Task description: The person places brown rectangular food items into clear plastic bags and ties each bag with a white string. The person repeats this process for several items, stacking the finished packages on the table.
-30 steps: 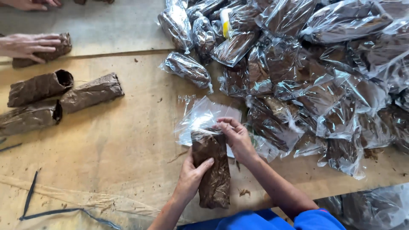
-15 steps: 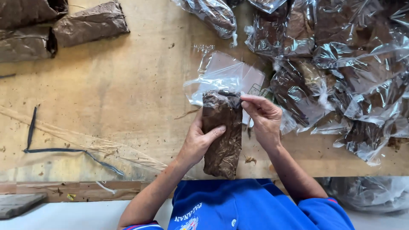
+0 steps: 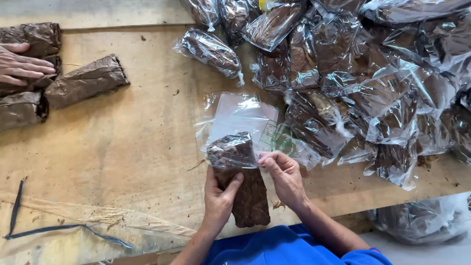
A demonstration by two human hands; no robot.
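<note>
Left hand (image 3: 219,196) clamped on flat dark-brown pressed leaf bundle (image 3: 243,189), top end inside clear plastic bag (image 3: 240,122). Right hand (image 3: 284,176) pinching bag mouth; lower half unbagged. Bagged pile (image 3: 363,73) at 1 o'clock, bare bundles (image 3: 86,81) at 10.

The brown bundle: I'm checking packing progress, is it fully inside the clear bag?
Partly in. The brown bundle's top sits under the clear bag; its lower half sticks out bare.

Beyond the hands, bagged brown bundles (image 3: 373,73) pile up; far left, another person's hand (image 3: 22,64) presses unbagged bundles (image 3: 86,81) on the bench (image 3: 122,147).
</note>
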